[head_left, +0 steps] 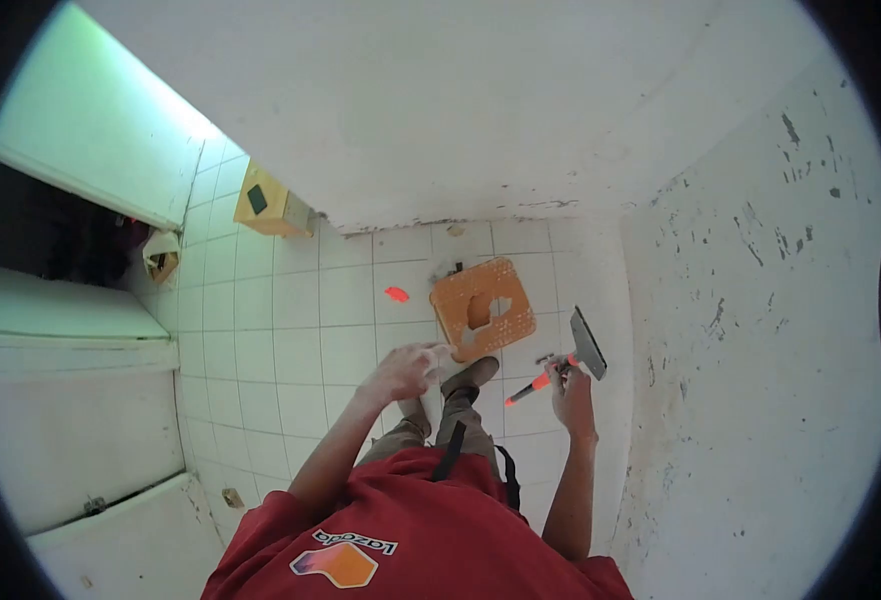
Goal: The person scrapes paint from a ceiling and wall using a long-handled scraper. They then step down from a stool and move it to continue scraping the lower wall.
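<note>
My right hand (570, 398) is closed around a scraper (543, 380) with an orange and black handle. Its wide grey blade points up and to the right, near the right wall. My left hand (400, 373), dusted with white, is held out above the floor with its fingers curled together. Whether something small and pale is between them I cannot make out. Just beyond my feet stands an orange plastic stool (448, 290) with a hole in its top and white and grey smears on it.
A bright orange-red piece (396, 294) lies on the white tiled floor (300, 345). A yellow wooden box (278, 213) with a dark object on top stands against the far wall. The right wall (730, 350) has dark chipped patches. White doors or panels (60, 400) line the left.
</note>
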`<state>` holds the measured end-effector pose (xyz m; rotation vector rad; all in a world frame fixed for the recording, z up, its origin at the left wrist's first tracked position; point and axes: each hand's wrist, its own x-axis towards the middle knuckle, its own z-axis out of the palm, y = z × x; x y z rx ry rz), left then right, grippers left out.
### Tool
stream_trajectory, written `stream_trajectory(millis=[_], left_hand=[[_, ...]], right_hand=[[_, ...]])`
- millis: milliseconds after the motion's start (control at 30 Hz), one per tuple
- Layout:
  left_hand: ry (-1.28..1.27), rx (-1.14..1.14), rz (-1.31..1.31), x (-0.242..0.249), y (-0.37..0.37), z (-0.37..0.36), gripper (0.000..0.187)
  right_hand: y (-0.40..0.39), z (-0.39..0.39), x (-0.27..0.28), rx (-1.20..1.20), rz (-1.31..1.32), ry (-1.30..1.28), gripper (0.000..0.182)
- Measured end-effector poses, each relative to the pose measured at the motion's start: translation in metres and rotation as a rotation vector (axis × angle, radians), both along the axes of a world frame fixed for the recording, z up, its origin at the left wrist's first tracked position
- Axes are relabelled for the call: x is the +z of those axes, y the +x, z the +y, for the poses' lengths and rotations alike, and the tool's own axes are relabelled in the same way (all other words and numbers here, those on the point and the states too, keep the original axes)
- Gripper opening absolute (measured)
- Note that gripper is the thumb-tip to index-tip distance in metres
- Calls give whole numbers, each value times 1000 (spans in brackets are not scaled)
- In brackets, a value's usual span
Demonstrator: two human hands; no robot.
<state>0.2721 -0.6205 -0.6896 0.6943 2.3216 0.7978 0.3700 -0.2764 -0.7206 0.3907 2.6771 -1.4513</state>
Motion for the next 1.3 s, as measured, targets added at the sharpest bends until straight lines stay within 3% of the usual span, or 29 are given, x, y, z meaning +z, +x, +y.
stream_trajectory(millis=[167,233,300,500,667,867,933,1067,1200,1300], left_hand=[[-120,173,36,-61,56,-133,49],[-156,294,77,-73,87,-181,47],[-64,398,-31,-80,115,-221,46],[-118,492,-51,-100,176,-267,45],[55,470,-91,-89,147,-235,42],[150,403,-69,-64,88,-145,40],[136,387,-67,-58,76,-112,40],[113,407,-87,-68,64,-59,40],[32,566,-206,-108,81,-18,42],[-73,594,-241,-97,90,28,41]], right_hand=[[12,-65,19,26,-97,140,23],[19,-81,13,18,8,159,12],[24,-98,27,19,-12,214,17],[57,-94,24,-159,95,283,17],[63,-66,21,-295,185,251,13],[41,-9,14,-218,137,327,16],[26,17,1,-223,234,324,19],[-35,76,-40,-253,184,267,21],[-131,143,-91,-220,162,219,21],[-195,175,-155,-191,88,186,24]])
